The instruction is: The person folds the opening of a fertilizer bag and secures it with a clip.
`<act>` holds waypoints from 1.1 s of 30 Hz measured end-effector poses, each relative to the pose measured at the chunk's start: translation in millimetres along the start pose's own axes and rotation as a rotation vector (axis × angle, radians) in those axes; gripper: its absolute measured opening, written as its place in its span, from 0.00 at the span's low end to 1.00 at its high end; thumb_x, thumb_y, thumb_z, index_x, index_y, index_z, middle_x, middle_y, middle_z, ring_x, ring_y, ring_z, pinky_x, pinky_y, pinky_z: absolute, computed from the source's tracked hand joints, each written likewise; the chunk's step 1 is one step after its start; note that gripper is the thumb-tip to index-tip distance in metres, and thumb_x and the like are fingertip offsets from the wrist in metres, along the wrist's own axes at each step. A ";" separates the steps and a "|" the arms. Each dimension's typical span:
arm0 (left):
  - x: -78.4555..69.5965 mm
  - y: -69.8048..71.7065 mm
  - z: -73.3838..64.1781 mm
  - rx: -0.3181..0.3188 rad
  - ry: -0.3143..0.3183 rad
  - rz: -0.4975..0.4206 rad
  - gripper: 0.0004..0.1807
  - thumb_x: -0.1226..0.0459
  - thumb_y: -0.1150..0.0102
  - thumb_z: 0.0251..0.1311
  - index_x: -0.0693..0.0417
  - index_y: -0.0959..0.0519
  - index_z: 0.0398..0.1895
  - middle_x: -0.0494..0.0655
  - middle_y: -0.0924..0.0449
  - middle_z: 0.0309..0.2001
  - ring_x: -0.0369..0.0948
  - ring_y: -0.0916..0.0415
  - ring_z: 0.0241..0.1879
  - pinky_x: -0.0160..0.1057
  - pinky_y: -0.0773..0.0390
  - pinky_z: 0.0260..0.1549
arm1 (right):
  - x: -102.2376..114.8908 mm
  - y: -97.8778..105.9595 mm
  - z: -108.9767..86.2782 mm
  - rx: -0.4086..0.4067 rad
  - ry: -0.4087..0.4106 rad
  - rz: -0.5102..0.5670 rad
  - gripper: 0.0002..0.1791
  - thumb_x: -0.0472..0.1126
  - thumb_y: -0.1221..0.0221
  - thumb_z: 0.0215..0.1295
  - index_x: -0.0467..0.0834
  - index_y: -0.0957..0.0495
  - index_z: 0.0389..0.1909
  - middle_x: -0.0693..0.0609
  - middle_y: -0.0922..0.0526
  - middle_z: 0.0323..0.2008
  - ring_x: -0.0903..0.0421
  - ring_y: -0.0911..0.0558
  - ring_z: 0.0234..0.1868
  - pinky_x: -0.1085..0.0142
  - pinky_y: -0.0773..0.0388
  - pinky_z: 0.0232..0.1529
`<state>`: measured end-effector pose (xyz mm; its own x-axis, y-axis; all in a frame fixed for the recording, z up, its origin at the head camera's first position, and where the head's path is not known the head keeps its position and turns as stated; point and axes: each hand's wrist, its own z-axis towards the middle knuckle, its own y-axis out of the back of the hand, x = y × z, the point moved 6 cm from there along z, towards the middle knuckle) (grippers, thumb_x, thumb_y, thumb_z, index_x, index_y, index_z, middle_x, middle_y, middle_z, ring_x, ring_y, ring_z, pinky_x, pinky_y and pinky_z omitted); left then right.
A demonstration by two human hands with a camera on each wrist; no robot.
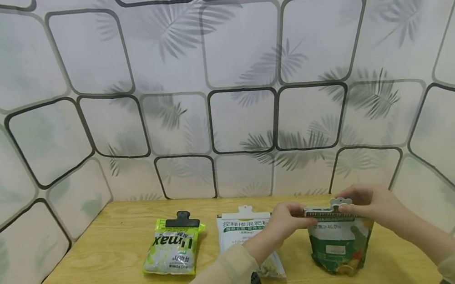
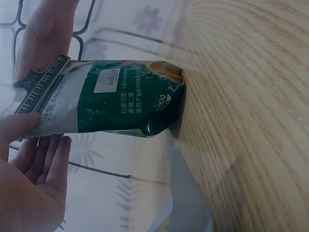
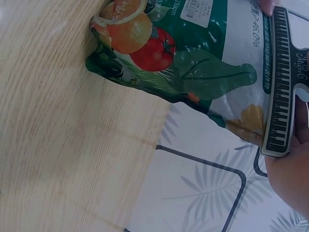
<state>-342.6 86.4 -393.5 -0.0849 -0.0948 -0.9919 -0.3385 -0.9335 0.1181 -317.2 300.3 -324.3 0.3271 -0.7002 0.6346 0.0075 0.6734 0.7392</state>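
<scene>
A green-and-white fertilizer bag (image 1: pixel 336 246) with fruit and vegetable pictures stands upright on the table at the right. Across its top edge lies a clip with a piano-key pattern (image 3: pixel 279 87). My left hand (image 1: pixel 287 221) pinches the bag's top left corner, thumb in front and fingers behind, beside the clip's end. At the clip's handle, my right hand (image 1: pixel 375 206) grips with thumb in front; its other fingers are partly hidden behind the bag. In the left wrist view, the bag's base (image 2: pixel 176 99) meets the wood.
A white bag (image 1: pixel 239 230) with a white clip (image 1: pixel 245 213) lies left of the green one, partly behind my left forearm. Farther left lies a yellow-green bag (image 1: pixel 171 253) with a black clip (image 1: pixel 183 220). A patterned curtain (image 1: pixel 238 120) rises behind the wooden table (image 1: pixel 119 241).
</scene>
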 end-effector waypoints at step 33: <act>4.0 0.2 1.6 -0.018 0.029 -0.013 0.04 0.66 0.25 0.63 0.56 0.11 0.39 0.44 0.13 0.51 0.43 0.12 0.48 0.53 0.15 0.59 | -13.0 4.9 -5.6 -0.040 -0.028 -0.038 0.22 0.46 0.29 0.71 0.39 0.15 0.59 0.44 0.09 0.51 0.80 0.20 0.43 0.72 0.18 0.42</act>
<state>-344.4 86.3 -397.4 -0.0532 -0.0925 -0.9943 -0.3220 -0.9409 0.1048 -316.2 314.0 -330.2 0.2992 -0.7316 0.6126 0.0571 0.6546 0.7538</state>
